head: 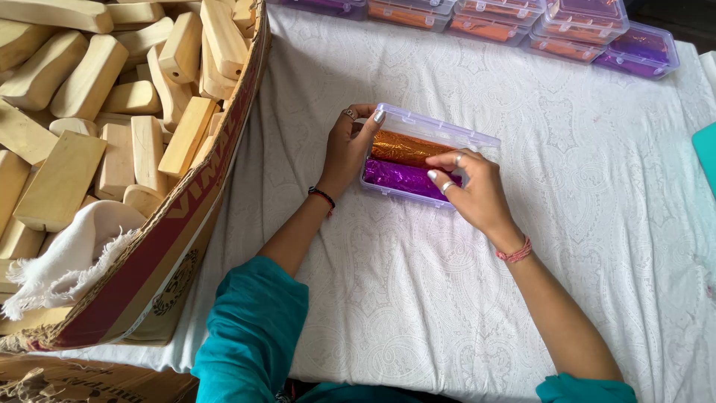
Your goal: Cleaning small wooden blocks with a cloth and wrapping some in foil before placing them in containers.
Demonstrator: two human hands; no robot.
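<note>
Hands worked at a clear plastic box [428, 155] with a lilac tint, which lay open-topped near the middle of the bench [597, 246], on a white patterned cloth. Two foil-wrapped bars filled the box side by side: an orange foil bar [403, 148] on the far side and a purple foil bar [399, 177] on the near side, touching along their length.

Left hand [347, 149] — ringed, with a black cord at the wrist — gripped the left end of the box, thumb curled over the far rim and the fingers [371, 124] pressed against the end wall. Right hand [477, 192], with rings and a red thread at the wrist, rested over the right end of the box; its fingers [441, 160] were bent down onto the foil bars, touching them rather than closed around anything.

A large cardboard carton [186, 216] stood just left of the left forearm, heaped with bare wooden blocks [82, 119]. A frayed white cloth [71, 257] hung over its near edge.

Closed plastic boxes [522, 22] holding orange and purple foil sat in a row along the far edge of the bench, well apart from the hands. Teal sleeves [253, 328] covered both upper arms.
</note>
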